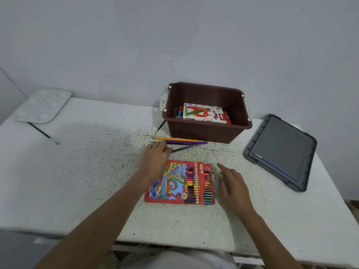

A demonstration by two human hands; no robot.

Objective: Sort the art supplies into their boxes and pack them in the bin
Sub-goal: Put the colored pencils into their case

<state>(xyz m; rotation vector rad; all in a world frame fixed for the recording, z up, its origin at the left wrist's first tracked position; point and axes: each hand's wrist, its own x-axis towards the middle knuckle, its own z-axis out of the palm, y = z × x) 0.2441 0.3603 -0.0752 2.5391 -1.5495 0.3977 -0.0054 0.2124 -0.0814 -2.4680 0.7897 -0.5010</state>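
Pencils (180, 140) lie between bin (204, 133) and pencil box (174, 184); left hand (155, 159) grip pinches dark pencil (184, 148), right hand (233, 183) grip wide.

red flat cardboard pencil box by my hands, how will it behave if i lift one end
Probably light and fairly stiff: the red flat cardboard pencil box is thin and lies flat. Its right end looks open, with coloured pencils showing there, so tipping that end down could let them slide out. Keeping it level seems safer.

Head-worn view, angled down, table (73, 181) close
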